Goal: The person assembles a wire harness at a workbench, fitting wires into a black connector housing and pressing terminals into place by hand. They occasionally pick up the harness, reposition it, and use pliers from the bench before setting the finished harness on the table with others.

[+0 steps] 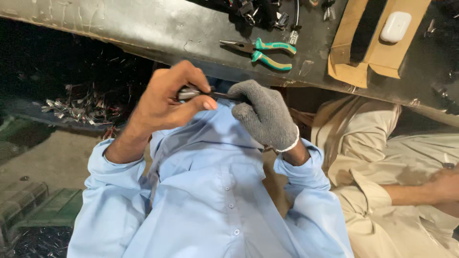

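- The left hand (167, 98), bare, is clenched around a small dark tool (191, 93) with a metal-looking end, thumb pressed along its top.
- The right hand (265, 114), in a grey knit glove, pinches the other end of the same piece, fingertips curled down over it.
- The tool lies roughly level, its long axis running left to right between the two hands, just above the light blue shirt (210, 191) and just nearer than the edge of the worktop (143, 28).
- Both hands touch the tool; the left one covers more of it, so neither has to reach.
- What the gloved fingers actually grip is hidden under them, and I cannot tell whether it is a thin wire, a pin or the tool's own tip.
- On the worktop, farther off and a little to the right, lie green-handled pliers (265, 50), untouched, their jaws pointing left.
- Further right sits a torn piece of brown cardboard (382, 55) with a small white case (395, 26) on it.
- A tangle of dark connectors (260, 12) at the far edge is cut off by the frame.
- At the right, another person in a beige garment (373, 157) is only partly in view.
- A heap of small metal parts (81, 105) lies low at the left, too dim to identify.
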`<action>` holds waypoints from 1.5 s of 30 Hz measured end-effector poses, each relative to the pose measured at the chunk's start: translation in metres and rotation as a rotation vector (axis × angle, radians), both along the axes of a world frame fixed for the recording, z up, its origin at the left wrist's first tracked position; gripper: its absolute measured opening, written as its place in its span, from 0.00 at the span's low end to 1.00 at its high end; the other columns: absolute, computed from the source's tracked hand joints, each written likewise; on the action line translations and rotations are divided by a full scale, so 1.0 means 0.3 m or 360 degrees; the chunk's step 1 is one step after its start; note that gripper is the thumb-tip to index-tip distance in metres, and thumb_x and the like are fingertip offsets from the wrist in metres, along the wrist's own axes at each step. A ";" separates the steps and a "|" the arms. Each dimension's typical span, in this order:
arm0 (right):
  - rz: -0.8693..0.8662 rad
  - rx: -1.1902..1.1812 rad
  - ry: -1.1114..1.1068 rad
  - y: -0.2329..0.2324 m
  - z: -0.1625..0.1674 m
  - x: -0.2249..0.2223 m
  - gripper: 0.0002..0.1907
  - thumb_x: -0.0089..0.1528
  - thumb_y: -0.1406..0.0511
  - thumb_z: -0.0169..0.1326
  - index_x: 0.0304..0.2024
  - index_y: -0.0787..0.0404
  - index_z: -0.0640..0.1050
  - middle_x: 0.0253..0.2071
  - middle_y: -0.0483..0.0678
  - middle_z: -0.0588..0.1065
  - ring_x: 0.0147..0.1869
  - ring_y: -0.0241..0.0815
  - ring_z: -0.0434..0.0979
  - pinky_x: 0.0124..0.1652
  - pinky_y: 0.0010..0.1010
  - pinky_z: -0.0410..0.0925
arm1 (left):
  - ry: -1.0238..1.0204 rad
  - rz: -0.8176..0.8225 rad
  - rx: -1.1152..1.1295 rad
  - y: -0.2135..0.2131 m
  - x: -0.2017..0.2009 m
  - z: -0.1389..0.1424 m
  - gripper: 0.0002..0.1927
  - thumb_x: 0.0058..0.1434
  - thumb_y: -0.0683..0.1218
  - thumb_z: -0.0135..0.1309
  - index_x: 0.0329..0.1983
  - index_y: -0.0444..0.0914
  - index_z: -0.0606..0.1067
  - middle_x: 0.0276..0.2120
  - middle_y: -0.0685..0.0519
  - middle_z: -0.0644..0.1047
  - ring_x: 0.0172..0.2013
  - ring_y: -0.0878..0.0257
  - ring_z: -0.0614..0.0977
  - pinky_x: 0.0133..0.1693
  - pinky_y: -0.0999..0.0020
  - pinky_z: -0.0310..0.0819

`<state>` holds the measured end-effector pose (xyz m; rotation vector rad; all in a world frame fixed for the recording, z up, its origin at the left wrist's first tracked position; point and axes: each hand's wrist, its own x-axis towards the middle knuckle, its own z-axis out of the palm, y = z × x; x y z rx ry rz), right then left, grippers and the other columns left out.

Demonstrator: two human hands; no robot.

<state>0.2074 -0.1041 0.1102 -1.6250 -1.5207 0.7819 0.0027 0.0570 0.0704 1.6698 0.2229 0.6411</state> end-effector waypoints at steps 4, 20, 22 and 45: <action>0.0009 -0.0071 -0.0013 0.005 -0.030 -0.018 0.06 0.65 0.69 0.57 0.45 0.61 0.77 0.35 0.52 0.77 0.37 0.50 0.81 0.40 0.35 0.72 | -0.0246 0.0277 -0.0116 0.029 -0.003 0.036 0.15 0.69 0.41 0.68 0.44 0.37 0.70 0.30 0.53 0.76 0.27 0.72 0.72 0.32 0.77 0.65; -0.0396 -0.0160 0.0520 0.005 -0.120 -0.086 0.17 0.58 0.70 0.64 0.49 0.64 0.76 0.42 0.48 0.76 0.43 0.36 0.75 0.43 0.29 0.70 | -0.0596 0.0559 -0.1012 0.039 -0.035 -0.017 0.23 0.70 0.47 0.63 0.58 0.38 0.63 0.31 0.51 0.71 0.25 0.64 0.72 0.30 0.69 0.69; -0.0503 -0.0377 0.1412 -0.007 -0.158 -0.078 0.15 0.58 0.75 0.58 0.48 0.65 0.75 0.39 0.44 0.73 0.41 0.33 0.70 0.41 0.28 0.67 | -0.0334 -0.0026 -0.0754 -0.030 -0.017 -0.093 0.29 0.76 0.54 0.55 0.71 0.40 0.57 0.46 0.48 0.72 0.42 0.62 0.75 0.46 0.68 0.72; -0.0434 0.0097 0.0238 -0.051 -0.241 -0.091 0.16 0.52 0.71 0.71 0.41 0.62 0.81 0.42 0.49 0.76 0.48 0.42 0.78 0.47 0.30 0.72 | 0.0207 -0.0189 -0.0882 -0.229 0.022 -0.342 0.18 0.73 0.45 0.54 0.61 0.34 0.68 0.51 0.53 0.74 0.51 0.67 0.74 0.56 0.69 0.70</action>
